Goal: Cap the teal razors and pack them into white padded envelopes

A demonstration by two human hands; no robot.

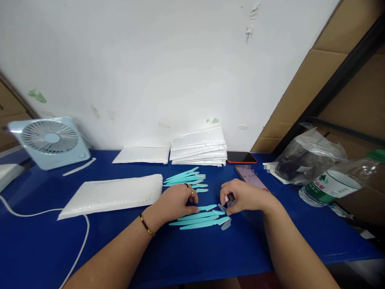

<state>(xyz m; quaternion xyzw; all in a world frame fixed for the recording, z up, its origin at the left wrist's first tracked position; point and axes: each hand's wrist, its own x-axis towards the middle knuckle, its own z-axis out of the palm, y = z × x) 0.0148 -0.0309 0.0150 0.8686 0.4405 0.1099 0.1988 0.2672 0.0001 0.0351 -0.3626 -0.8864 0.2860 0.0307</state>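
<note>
Several teal eyebrow razors (200, 226) lie side by side on the blue table, handles to the left. My left hand (179, 202) is closed over the handle of the razor farthest from me in this row, and that razor's head (208, 208) sticks out to the right. In my right hand (239, 195), bent fingers and thumb pinch a small clear blade cap (231, 203) close to the razor heads. Another clear cap (226, 224) sits by the head of the nearest razor. Beyond my left hand, a second group of teal razors (183, 176) is fanned out.
A white padded mailer (117, 195) lies left of my hands. Against the wall are a stack of mailers (198, 146) and a single one (141, 155). Two phones (242, 157) lie behind my right hand. A fan (51, 140) stands left; a bottle (331, 186) lies right.
</note>
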